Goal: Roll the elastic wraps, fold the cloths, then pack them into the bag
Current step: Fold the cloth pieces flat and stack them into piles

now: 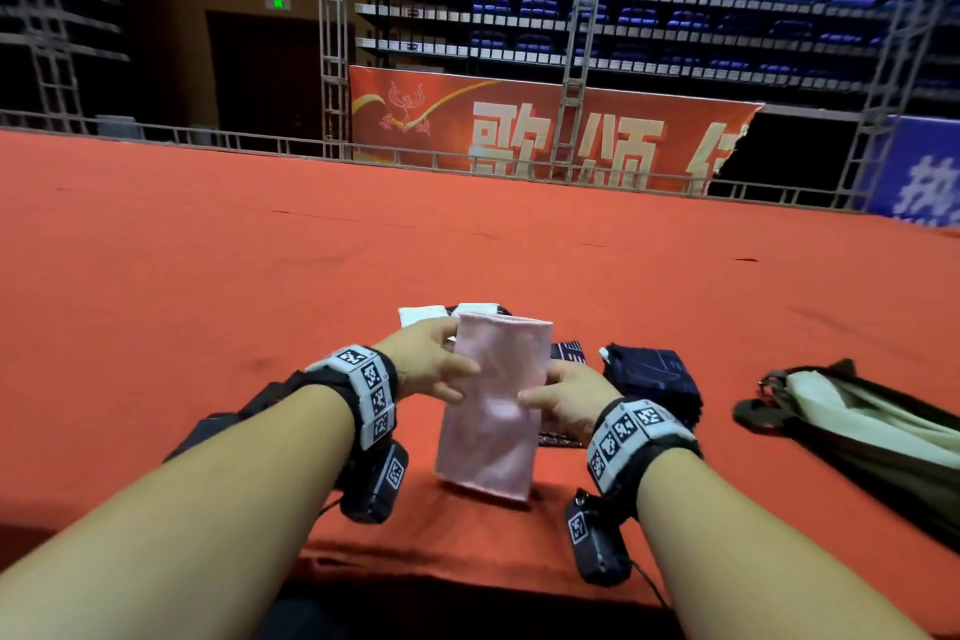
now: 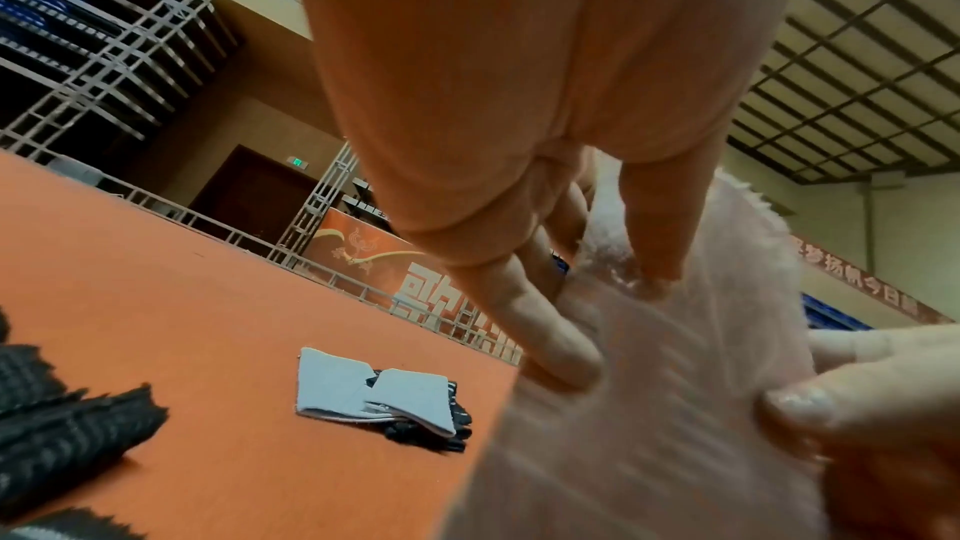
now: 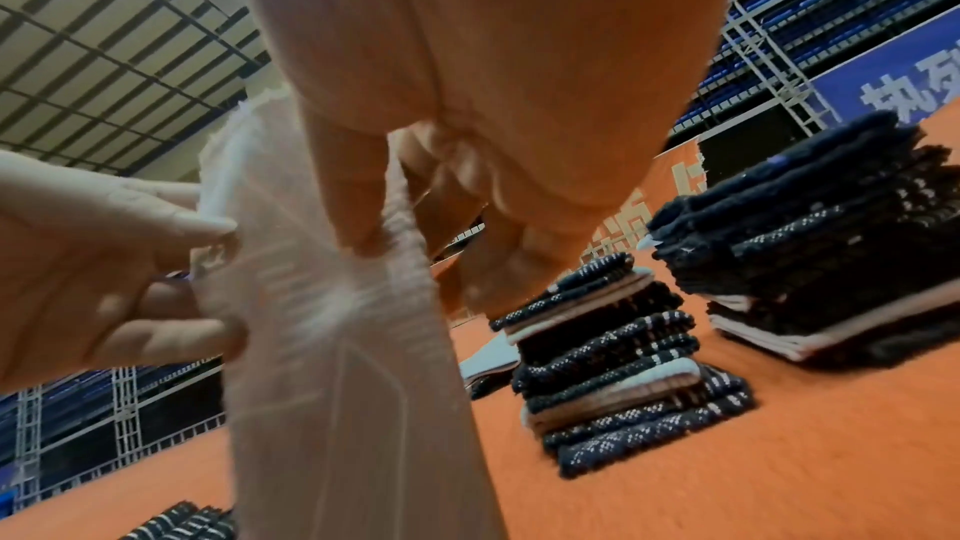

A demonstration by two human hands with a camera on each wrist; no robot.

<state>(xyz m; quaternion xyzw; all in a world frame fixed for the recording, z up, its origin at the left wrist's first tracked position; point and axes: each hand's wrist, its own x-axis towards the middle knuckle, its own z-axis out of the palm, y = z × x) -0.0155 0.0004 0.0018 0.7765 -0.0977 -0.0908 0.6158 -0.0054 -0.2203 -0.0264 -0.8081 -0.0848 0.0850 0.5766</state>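
Note:
A folded pink cloth [image 1: 493, 405] hangs upright over the red table [image 1: 208, 276], its lower edge just above the surface. My left hand [image 1: 436, 364] pinches its left edge near the top, thumb in front [image 2: 654, 220], fingers behind. My right hand [image 1: 561, 395] pinches the right edge lower down [image 3: 358, 200]. The pink cloth [image 3: 337, 343] fills the middle of both wrist views. Behind it lie flat elastic wraps with white ends [image 2: 374, 397]. A dark bag with a pale lining [image 1: 857, 426] lies open at the right.
A stack of dark folded cloths [image 1: 654, 379] sits between the pink cloth and the bag. Closer to my right hand stands a pile of black-and-white patterned pieces [image 3: 613, 364]. More dark patterned fabric [image 2: 62, 426] lies at my left. A metal railing [image 1: 467, 161] borders the far table edge.

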